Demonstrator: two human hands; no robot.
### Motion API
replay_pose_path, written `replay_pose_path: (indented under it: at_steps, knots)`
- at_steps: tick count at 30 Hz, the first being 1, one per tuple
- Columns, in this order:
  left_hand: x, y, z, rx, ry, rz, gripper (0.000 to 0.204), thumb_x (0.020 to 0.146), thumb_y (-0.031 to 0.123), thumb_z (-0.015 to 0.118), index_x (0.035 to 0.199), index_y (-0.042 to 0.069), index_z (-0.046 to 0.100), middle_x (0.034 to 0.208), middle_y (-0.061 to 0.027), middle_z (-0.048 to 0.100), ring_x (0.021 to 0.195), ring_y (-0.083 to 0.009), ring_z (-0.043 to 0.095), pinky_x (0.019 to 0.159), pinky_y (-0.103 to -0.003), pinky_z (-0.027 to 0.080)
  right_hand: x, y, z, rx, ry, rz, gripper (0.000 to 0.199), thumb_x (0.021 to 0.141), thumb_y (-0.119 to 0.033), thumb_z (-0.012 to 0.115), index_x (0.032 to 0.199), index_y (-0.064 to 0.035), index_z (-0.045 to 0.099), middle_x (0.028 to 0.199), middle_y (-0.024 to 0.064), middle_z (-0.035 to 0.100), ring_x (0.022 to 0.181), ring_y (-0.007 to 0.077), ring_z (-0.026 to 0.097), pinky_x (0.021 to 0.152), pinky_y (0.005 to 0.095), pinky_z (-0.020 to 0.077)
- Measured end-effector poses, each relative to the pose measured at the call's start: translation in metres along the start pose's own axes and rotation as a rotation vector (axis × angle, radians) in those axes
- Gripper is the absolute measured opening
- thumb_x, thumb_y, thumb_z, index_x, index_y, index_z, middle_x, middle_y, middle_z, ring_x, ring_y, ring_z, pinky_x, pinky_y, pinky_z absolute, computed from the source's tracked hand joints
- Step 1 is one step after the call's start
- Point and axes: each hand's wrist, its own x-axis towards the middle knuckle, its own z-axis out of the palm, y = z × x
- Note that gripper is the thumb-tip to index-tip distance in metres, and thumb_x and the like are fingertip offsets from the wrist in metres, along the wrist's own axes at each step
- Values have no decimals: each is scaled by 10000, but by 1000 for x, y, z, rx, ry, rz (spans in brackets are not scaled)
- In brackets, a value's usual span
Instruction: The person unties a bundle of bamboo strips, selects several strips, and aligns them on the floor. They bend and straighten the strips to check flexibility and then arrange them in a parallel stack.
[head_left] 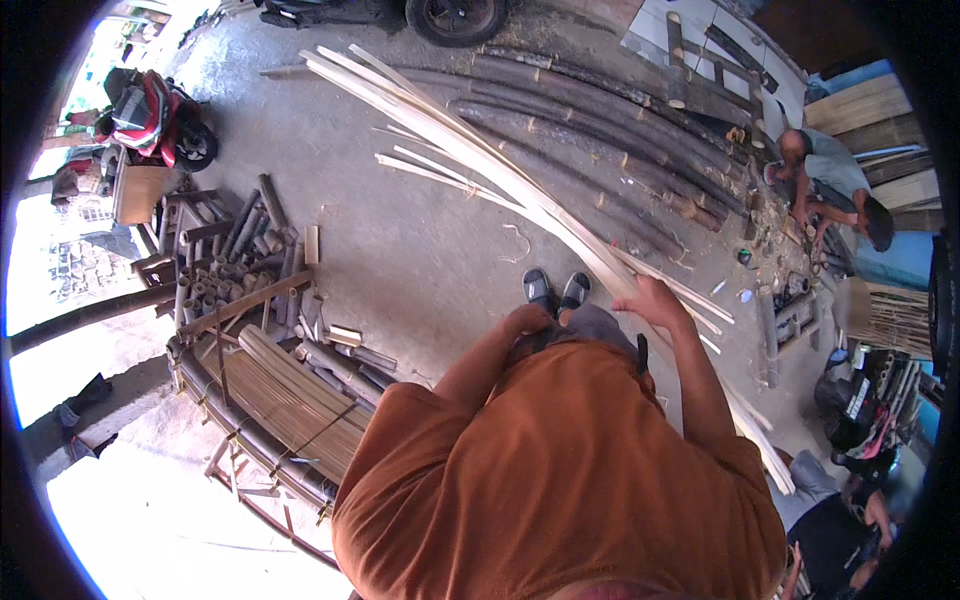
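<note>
I stand on a concrete floor in an orange shirt. My right hand [655,303] is shut around a long bundle of pale split bamboo strips [470,150], which runs from the upper left of the view, past my right side, down to the lower right. My left hand [527,320] is bent in front of my waist with its fingers curled; I cannot tell whether it holds anything. My sandalled feet [556,290] show just below the strips.
Dark bamboo poles [600,130] lie on the floor ahead. A rack of cut bamboo pieces [250,270] and a slatted bamboo frame [290,400] stand at my left. One person crouches working [830,185] at the right, another [840,520] at the lower right. Motorbikes [150,120] are parked around.
</note>
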Motion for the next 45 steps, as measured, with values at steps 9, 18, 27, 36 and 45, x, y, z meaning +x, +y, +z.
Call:
replay_pose_path:
  at_steps: [9, 18, 27, 36, 45]
  knots:
    - [-15, 40, -33, 264, -51, -144, 284, 827, 256, 551, 961, 55, 700, 965, -210, 684, 896, -384, 662, 829, -475, 521, 18, 63, 8, 75, -33, 20, 835, 669, -416, 815, 1298, 24, 487, 1321, 275, 504, 1252, 377, 482, 1027, 404, 401]
    - [-70, 40, -88, 132, -121, -78, 307, 887, 254, 465, 965, 42, 672, 985, -254, 654, 943, -403, 637, 835, -481, 487, 37, 57, 1, 40, -29, 147, 550, 663, -425, 797, 999, -17, 645, 973, 230, 667, 963, 380, 641, 827, 439, 496]
    - [-116, -32, -191, 194, -455, 58, 363, 861, 337, 534, 940, 7, 665, 913, -229, 662, 875, -412, 637, 778, -476, 494, 100, 2, 47, -88, 12, 159, 495, 640, -425, 829, 939, -55, 691, 916, 160, 699, 904, 337, 678, 788, 455, 536]
    - [-166, -73, -353, 535, 370, 235, 747, 709, 439, 795, 1286, 57, 516, 1199, -208, 541, 1140, -379, 492, 972, -488, 384, 193, -37, 156, -107, -58, 110, 481, 666, -419, 809, 1007, -117, 655, 930, 97, 698, 979, 314, 657, 808, 458, 520]
    - [-160, -210, -343, 721, -58, 35, 1219, 590, 538, 838, 1516, 123, 163, 1329, -328, 462, 1193, -476, 497, 988, -572, 386, 195, -28, 182, -132, 62, -40, 414, 705, -398, 724, 981, -104, 629, 841, 164, 678, 856, 393, 657, 752, 526, 510]
